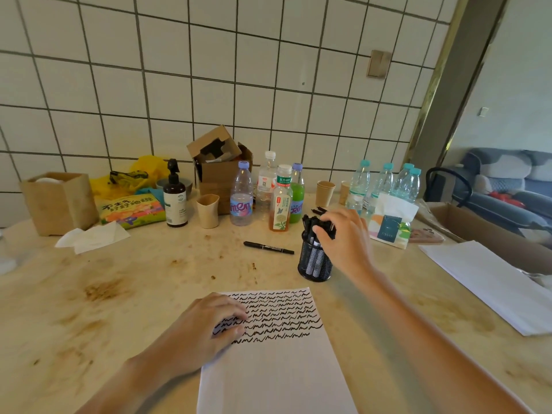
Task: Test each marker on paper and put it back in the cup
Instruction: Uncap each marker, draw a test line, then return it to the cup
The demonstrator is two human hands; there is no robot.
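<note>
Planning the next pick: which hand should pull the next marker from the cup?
Right. The right hand is already over the markers in the mesh cup; the left hand rests on the paper.

Both forearms and hands (pixel 206 327) are bare, with no sleeves showing.
</note>
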